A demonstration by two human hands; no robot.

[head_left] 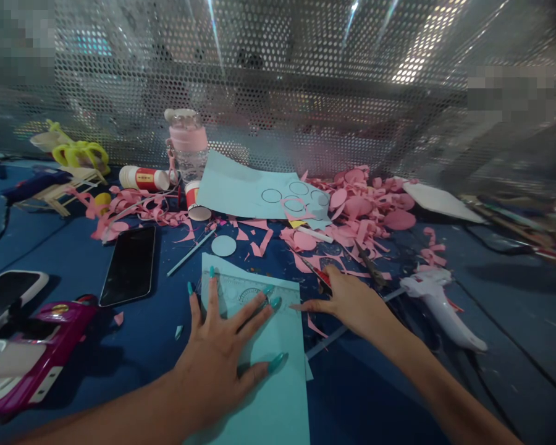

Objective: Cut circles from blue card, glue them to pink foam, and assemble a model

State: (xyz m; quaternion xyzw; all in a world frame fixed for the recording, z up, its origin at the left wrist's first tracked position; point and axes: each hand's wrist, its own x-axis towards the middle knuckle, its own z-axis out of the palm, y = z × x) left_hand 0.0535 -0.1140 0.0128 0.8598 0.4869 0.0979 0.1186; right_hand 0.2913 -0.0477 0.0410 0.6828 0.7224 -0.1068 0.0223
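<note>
My left hand point(231, 337) lies flat with its fingers spread on a sheet of light blue paper point(278, 402). Under its fingertips is a clear plastic ruler point(282, 296) with a protractor arc, lying across the paper's upper part. To the right, my right hand point(352, 303) is closed around a slim red tool point(322, 278) with a narrow grey tip pointing up and left; its exact kind is unclear. The right thumb reaches to the ruler's right end. A cut light blue paper circle point(223, 246) rests just beyond the sheet.
Pink paper scraps point(361, 210) are heaped at the back, beside a blue sheet with drawn circles point(241, 185). A bottle point(188, 145) and paper cups point(143, 178) stand or lie behind. Left are a phone point(128, 266) and purple toy car point(41, 352); right, a white glue gun point(445, 303).
</note>
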